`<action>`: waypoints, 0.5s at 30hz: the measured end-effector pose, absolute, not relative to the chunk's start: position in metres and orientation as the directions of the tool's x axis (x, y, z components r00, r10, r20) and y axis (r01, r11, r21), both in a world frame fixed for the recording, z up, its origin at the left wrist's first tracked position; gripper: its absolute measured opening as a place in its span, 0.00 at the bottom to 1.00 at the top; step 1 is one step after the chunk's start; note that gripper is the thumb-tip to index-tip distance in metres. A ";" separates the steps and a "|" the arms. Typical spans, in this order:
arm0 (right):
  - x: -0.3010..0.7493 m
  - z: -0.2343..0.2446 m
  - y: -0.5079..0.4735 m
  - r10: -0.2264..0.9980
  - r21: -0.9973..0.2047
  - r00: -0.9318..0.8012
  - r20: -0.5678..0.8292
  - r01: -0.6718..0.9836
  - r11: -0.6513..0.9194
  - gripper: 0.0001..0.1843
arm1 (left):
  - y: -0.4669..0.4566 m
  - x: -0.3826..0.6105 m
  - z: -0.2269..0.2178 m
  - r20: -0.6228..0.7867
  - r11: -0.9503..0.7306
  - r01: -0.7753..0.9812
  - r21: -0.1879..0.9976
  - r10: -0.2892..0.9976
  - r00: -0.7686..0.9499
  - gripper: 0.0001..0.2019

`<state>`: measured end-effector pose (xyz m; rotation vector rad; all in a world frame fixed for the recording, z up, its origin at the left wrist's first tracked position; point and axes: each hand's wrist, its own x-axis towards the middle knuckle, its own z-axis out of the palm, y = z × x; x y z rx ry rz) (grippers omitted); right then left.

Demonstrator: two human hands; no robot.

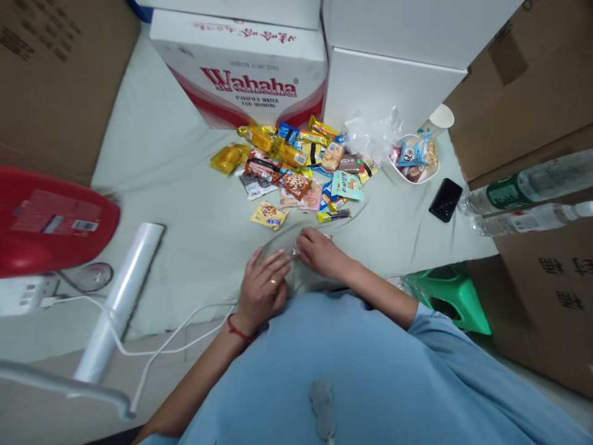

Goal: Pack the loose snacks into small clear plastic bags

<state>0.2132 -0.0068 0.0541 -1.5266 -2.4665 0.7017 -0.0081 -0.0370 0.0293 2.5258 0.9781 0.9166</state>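
Angling in from the person's left comes the left forearm, a red cord bracelet (239, 330) round its wrist, and the left hand (266, 284) lies back-up, close to the near edge of the pale green cloth-covered table (204, 247). Look at those fingers: stretched out, slightly apart, a gold-coloured ring (273, 282) on one, thumb tucked underneath, no grasp that I can see! Across from it, the right forearm slants in from the other side, elbow bent near the blue short sleeve (433, 324). The right hand (319, 252) is curled tight, knuckles up, and it's pinching a small, shiny, clear-looking scrap of plastic (294, 248). What exactly that is, I can't tell; the fingers cover most of it. And the scrap sits right between the two hands, left fingertips just beside it! Beyond it lie a yellow square packet printed with cookies (269, 215) and a slim yellow-and-dark wrapped stick (333, 216), both at the front of a heap of colourful wrapped snacks (294, 159).
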 end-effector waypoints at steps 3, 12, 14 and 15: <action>0.215 0.053 -0.018 0.882 -0.365 -0.466 -0.077 0.836 0.410 0.13 | -0.038 -0.024 0.027 0.476 -0.664 0.596 0.452 0.745 0.468 0.16; 0.272 0.052 -0.019 0.948 -0.374 -0.315 0.052 0.874 0.311 0.17 | -0.042 -0.020 -0.007 0.385 -0.598 0.678 0.428 0.799 0.462 0.08; 0.317 0.054 -0.011 0.973 -0.515 -0.138 0.185 0.830 0.215 0.18 | -0.042 -0.020 -0.008 0.380 -0.597 0.676 0.432 0.800 0.464 0.08; 0.347 0.057 -0.004 0.965 -0.587 -0.002 0.261 0.794 0.161 0.18 | -0.041 -0.020 -0.008 0.378 -0.596 0.678 0.431 0.801 0.464 0.08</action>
